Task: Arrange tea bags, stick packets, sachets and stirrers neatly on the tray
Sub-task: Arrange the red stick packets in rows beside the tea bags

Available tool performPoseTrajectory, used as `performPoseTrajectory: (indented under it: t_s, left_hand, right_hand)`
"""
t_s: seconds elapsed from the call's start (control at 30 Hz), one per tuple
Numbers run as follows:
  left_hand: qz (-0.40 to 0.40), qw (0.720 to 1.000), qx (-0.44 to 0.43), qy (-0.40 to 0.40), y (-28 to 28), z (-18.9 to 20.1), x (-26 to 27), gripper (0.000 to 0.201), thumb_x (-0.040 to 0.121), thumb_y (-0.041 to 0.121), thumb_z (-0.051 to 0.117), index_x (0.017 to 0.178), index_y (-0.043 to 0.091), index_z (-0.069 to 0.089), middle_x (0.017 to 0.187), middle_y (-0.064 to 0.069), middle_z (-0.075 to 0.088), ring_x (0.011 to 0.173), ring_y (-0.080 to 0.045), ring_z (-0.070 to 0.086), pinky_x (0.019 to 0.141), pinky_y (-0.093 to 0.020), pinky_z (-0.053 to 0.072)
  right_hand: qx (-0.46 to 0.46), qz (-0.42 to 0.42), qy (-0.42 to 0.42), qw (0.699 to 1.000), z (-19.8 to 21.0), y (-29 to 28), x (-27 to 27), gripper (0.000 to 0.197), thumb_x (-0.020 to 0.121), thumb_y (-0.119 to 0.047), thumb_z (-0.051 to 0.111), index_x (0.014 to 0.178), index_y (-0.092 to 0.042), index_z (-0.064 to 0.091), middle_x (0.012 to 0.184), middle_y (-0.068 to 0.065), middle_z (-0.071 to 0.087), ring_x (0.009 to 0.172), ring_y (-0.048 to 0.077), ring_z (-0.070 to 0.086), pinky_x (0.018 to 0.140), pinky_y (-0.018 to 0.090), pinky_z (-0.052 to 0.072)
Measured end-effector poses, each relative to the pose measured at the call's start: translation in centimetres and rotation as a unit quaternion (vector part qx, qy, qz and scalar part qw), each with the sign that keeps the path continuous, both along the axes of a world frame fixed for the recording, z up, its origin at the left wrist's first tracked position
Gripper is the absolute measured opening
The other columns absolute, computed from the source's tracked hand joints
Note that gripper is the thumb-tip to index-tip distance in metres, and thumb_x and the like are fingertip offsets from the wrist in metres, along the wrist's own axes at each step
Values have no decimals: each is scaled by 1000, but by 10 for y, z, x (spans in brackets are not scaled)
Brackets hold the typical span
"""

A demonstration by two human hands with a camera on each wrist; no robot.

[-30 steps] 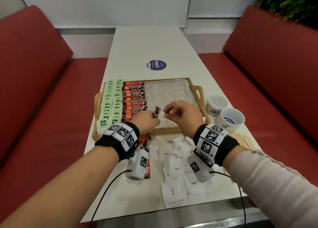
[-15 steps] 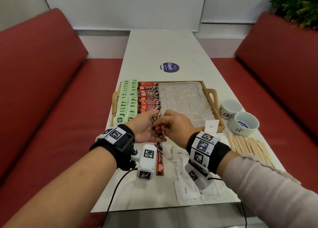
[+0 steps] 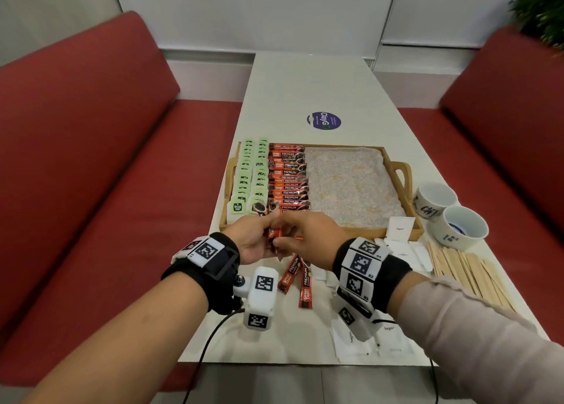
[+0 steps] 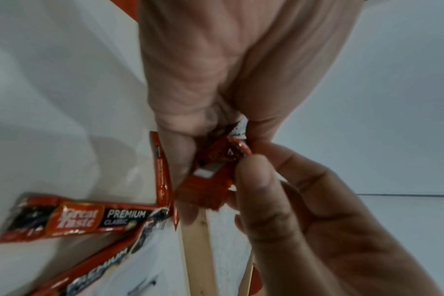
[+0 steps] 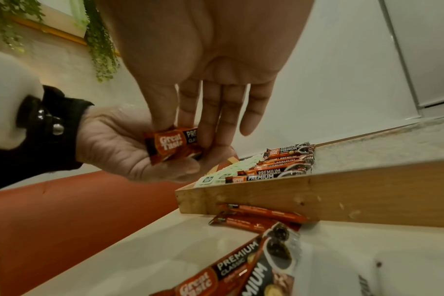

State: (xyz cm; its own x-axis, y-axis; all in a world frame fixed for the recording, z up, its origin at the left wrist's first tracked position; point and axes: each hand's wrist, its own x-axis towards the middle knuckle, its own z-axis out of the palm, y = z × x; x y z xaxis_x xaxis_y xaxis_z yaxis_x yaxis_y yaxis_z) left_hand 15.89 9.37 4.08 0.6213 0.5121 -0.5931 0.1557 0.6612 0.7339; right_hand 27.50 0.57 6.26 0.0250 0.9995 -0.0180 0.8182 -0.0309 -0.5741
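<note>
Two columns of green tea bags (image 3: 247, 174) are lying along the left side of the wooden tray (image 3: 399, 171), and just right of them a column of red Great Taste coffee stick packets (image 3: 288, 179) is lying crosswise. In front of the tray's near edge, the left hand (image 3: 253, 238) is curling its fingers and thumb around the held stick packet (image 5: 171, 143), which is resting in its palm above the table (image 3: 305, 80). The right hand (image 3: 308, 235) is meeting it from the other side, thumb and forefinger pinching the same packet while its remaining fingers are pointing straight. Below both hands, loose stick packets (image 3: 297, 277) are lying on the table, some touching the tray's near wall in the right wrist view. Further right, white sugar sachets (image 3: 399, 229) are lying scattered, one leaning on the tray's near right corner. Wooden stirrers (image 3: 467, 269) are lying beside them, and two white cups (image 3: 448, 214) are standing just right of the tray.
</note>
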Motion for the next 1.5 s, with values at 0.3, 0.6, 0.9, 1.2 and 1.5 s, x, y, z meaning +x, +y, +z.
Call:
performPoseTrajectory:
  t_s: [0.3,0.6,0.9,1.2,1.5]
  left_hand:
    - [9,998,26,53,2,-2,-6,25,99,31,47,98,11,62,71,-1,69,59,-16,62,75,-46,52]
    - [59,995,55,60,3,-13,-19,11,94,20,56,94,9,60,82,-1,63,75,-12,62,70,-34,56]
    - [42,995,12,95,8,-17,-36,19,97,19,54,85,6,61,68,-2,61,55,-7,59,52,-21,53]
    - [8,995,15,100,16,-12,-51,21,96,26,53,84,9,55,64,0,57,50,-8,56,46,-20,49]
    - [-55,998,-38,5,8,-4,-42,26,100,29,43,97,11,61,80,-6,72,75,-16,70,63,-36,60]
  right_hand:
    - [-29,-14,1,999,-12,6,5,22,85,-27,67,104,-20,59,98,-9,62,86,11,57,81,27,47]
    - [-173,177,-268,931,-37,-2,5,52,82,-17,66,129,-29,47,130,-3,43,118,20,43,94,36,45]
    - [-166,215,-323,906,-40,11,-5,34,83,-16,65,116,-19,57,115,3,53,110,24,48,86,34,41]
    - [-132,195,-262,936,-27,16,-7,19,86,-14,61,104,-20,64,109,-1,57,100,21,56,80,32,48]
    - [60,150,-117,980,9,31,-22,21,77,-9,72,97,-14,72,102,5,61,91,25,61,76,35,51]
